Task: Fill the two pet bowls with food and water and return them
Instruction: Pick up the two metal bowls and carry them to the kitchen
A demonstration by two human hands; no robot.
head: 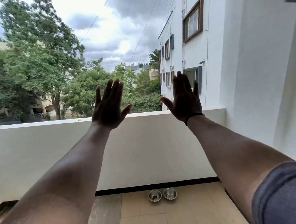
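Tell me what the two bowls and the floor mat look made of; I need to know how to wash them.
Left bowl and right bowl: probably stainless steel, polished, given the silvery shine and reflections. Mat: likely rubber or coarse fibre, matte grey-brown with a ribbed pattern; too blurred to be sure.

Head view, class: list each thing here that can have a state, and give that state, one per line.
Left hand: open, raised, empty.
Right hand: open, raised, empty.
Left bowl: upright on the floor, dark bits inside.
Right bowl: upright on the floor, contents unclear.
Mat: flat on the floor.

Open tiled floor [184,213] before two bowls [162,194], parapet wall [146,146] just behind.
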